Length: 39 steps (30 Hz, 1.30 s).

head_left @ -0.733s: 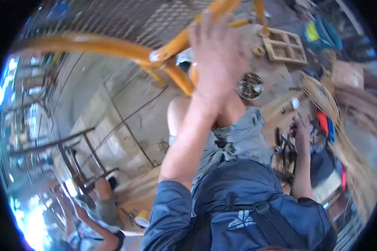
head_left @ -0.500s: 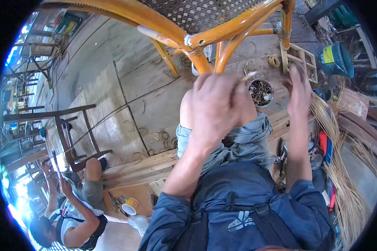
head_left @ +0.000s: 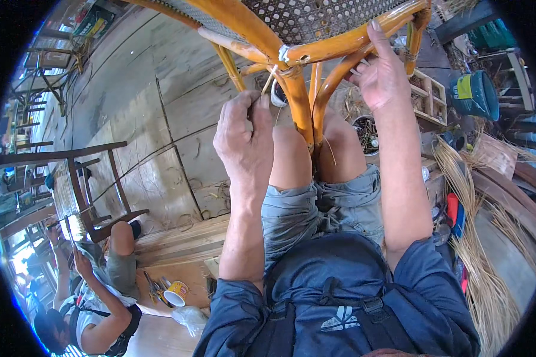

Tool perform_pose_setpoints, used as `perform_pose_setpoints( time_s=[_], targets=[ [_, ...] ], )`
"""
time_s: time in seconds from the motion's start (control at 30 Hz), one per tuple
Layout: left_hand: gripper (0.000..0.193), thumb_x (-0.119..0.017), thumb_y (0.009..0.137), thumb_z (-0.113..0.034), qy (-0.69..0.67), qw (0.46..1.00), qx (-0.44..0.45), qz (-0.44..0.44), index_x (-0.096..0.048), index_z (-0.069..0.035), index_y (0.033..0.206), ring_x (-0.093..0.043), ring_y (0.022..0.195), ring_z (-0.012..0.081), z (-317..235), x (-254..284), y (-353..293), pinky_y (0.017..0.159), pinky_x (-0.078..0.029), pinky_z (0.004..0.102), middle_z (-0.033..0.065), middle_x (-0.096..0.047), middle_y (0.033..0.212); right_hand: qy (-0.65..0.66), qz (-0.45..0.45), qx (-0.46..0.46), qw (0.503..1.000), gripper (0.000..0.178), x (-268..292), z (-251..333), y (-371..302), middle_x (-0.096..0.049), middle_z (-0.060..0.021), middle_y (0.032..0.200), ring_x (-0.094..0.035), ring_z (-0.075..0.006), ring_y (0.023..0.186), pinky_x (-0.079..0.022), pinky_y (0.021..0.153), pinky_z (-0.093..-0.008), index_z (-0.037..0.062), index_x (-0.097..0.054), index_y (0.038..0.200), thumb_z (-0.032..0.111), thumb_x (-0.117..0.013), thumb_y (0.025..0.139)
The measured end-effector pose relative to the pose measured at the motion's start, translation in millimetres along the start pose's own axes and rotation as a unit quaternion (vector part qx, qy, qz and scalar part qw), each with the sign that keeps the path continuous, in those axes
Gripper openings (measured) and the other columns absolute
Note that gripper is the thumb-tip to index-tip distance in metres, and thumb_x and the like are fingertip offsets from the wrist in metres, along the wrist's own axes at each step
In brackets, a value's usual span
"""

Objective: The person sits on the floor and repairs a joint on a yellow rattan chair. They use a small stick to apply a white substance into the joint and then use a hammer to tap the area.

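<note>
A varnished orange-brown rattan chair (head_left: 333,50) with a woven cane seat (head_left: 315,18) stands upended before me, a leg between my knees. In my left hand (head_left: 244,128), thumb and fingers pinch a thin pale rattan strip (head_left: 269,81) just below the corner joint (head_left: 287,58). The strip's upper end reaches that joint. My right hand (head_left: 381,77) grips the chair's front rail to the right of the joint. Its thumb lies over the rail and its fingers curl beneath, partly hidden.
At right are a tub of scraps (head_left: 366,134), a wooden divided box (head_left: 426,98), a teal bucket (head_left: 475,95) and long loose rattan strands (head_left: 473,256). At left, a person (head_left: 95,309) works beside a dark chair frame (head_left: 89,178); a yellow-and-white cup (head_left: 177,293) lies near hand tools.
My hands have moved apart: the left went left to the pale strip, the right rose onto the chair rail. The chair has shifted slightly, and my view has moved a little.
</note>
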<state>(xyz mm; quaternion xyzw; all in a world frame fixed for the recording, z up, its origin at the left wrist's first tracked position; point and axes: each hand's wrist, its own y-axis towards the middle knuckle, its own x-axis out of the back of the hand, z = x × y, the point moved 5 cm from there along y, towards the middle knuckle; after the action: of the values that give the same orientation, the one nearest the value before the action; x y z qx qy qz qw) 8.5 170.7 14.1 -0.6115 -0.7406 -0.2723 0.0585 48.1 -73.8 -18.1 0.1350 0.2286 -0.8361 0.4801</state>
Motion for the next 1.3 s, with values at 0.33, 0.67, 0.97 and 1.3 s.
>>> perform_pose_setpoints(
  time_s=[0.33, 0.67, 0.97, 1.3],
  targets=[
    [0.011, -0.069, 0.083, -0.011, 0.014, 0.999, -0.035, -0.029, -0.064, -0.005, 0.089, -0.062, 0.069, 0.0287, 5, -15, 11, 0.067, -0.048, 0.0373, 0.0103, -0.063, 0.077, -0.003, 0.039, -0.001, 0.999, 0.068, 12, -1, 11, -0.053, -0.0140, 0.122, -0.053, -0.0291, 0.113, -0.045, 0.089, -0.0522, 0.0071, -0.046, 0.128, 0.045, -0.074, 0.079],
    [0.013, -0.065, 0.085, -0.014, 0.116, 0.987, -0.106, -0.022, -0.067, -0.004, 0.093, -0.064, 0.067, 0.0241, -6, -24, 19, 0.066, -0.051, 0.0339, 0.0131, -0.067, 0.076, 0.001, 0.050, -0.008, 0.999, 0.058, 14, 0, 12, -0.056, -0.0120, 0.118, -0.055, -0.0283, 0.109, -0.046, 0.089, -0.0511, 0.0083, -0.048, 0.126, 0.041, -0.071, 0.083],
    [0.010, -0.067, 0.083, -0.016, 0.180, 0.978, -0.108, -0.001, -0.067, -0.008, 0.088, -0.061, 0.065, 0.0269, 0, -32, 13, 0.063, -0.048, 0.0375, 0.0091, -0.063, 0.070, 0.000, 0.024, -0.007, 1.000, 0.067, 8, 3, 6, -0.047, -0.0128, 0.129, -0.048, -0.0325, 0.117, -0.035, 0.098, -0.0538, 0.0077, -0.041, 0.133, 0.041, -0.071, 0.083],
    [0.009, -0.068, 0.079, -0.008, 0.114, 0.981, -0.148, -0.049, -0.061, -0.009, 0.083, -0.061, 0.062, 0.0233, -1, -27, 4, 0.064, -0.044, 0.0353, 0.0051, -0.060, 0.064, 0.095, 0.110, -0.036, 0.989, 0.076, -7, 15, -10, -0.042, -0.0179, 0.136, -0.044, -0.0349, 0.121, -0.031, 0.106, -0.0506, 0.0018, -0.039, 0.137, 0.038, -0.075, 0.081]
  ],
)
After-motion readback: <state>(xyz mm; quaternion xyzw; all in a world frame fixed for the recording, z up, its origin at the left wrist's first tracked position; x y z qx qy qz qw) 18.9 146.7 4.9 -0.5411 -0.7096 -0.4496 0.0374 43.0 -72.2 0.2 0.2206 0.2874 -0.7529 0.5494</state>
